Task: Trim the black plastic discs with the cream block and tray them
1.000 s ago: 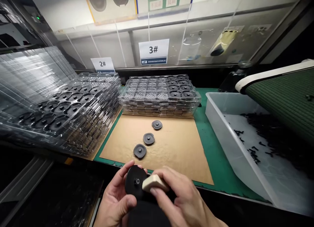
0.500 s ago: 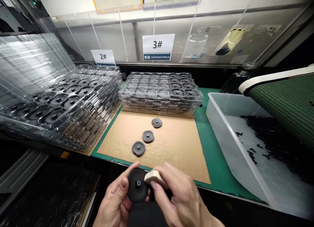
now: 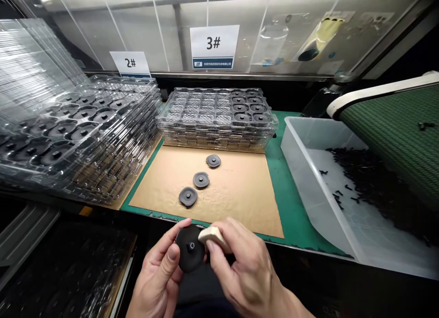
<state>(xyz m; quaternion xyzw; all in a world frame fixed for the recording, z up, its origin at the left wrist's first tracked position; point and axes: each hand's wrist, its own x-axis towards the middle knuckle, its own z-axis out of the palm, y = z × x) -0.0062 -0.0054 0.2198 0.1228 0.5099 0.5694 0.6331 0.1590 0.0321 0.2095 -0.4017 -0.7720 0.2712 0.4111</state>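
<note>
My left hand grips a round black disc by its edge, with the short central stem facing me. Between the thumb and fingers of my right hand is a small off-white block, its material unclear. The block's tip touches the disc's right edge. Both hands are just in front of the bench edge. Beyond them, three similar discs lie in a slanting row on brown cardboard: a near disc, a middle disc and a far disc.
A clear tray stack, partly filled with discs, stands behind the cardboard. A taller tray stack is at left. On the right, a translucent bin holds small black pieces under a green conveyor belt. More discs sit low at left.
The camera view has tilted slightly down and shifted right, so the bench appears higher and further left. Both hands keep their holds, with the block still at the disc's edge.
</note>
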